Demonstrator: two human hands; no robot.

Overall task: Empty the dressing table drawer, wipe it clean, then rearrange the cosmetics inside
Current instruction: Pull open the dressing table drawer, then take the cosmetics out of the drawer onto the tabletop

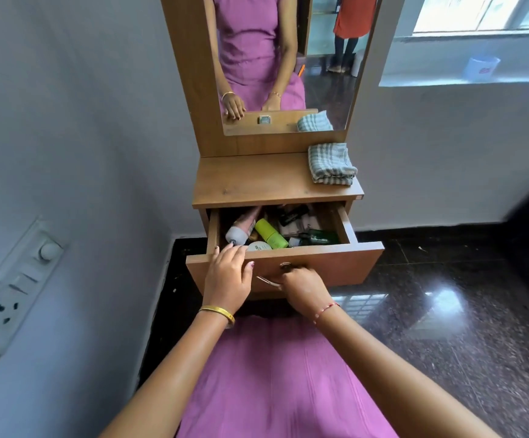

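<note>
Our right hand (301, 287) curls round the handle (285, 267) of the open drawer (345, 263), while our left hand (228, 276) rests relaxed on its front edge, holding nothing. The cosmetics (269, 233) lie jumbled inside, so we should lift them singly onto the tabletop (250, 178), leaving the folded cloth (331, 164) reachable.

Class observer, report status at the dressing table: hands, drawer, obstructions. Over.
Right hand grips the drawer handle; left hand rests on the front edge. Drawer open, cosmetics inside. Folded cloth on top, untouched.
</note>
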